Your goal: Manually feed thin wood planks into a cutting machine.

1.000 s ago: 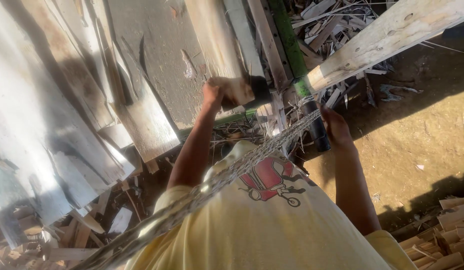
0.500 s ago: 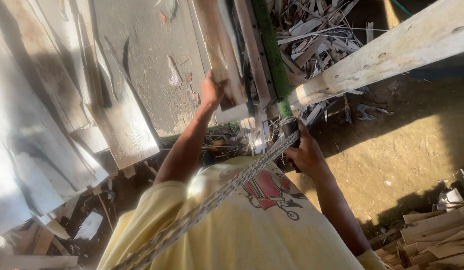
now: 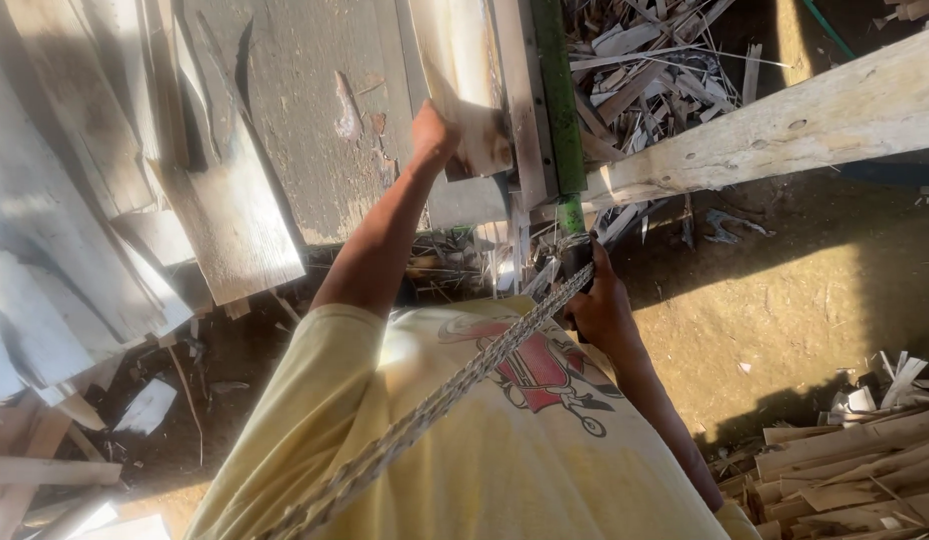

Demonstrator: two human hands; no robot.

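Two bare hands work around the green metal post (image 3: 557, 100), which stands upright near the middle of the view. To the left of that post, the left hand (image 3: 434, 133) is raised on an outstretched arm, its fingers curled closed over the lower edge of a pale, flat wooden board (image 3: 467, 90); the board leans just beside the post, with a narrower grey plank (image 3: 520, 95) between them. Below the foot of the post, the right hand (image 3: 597, 305) is wrapped shut around the upper end of a braided grey rope (image 3: 455, 395), which runs down and to the left across the yellow printed shirt (image 3: 505, 460). Right of the post, a long pale timber beam (image 3: 785, 135) slants upward. Behind the post lies a heap of splintered wood offcuts (image 3: 655, 60). Far left of the post, weathered grey boards (image 3: 105, 200) lean in a stack.
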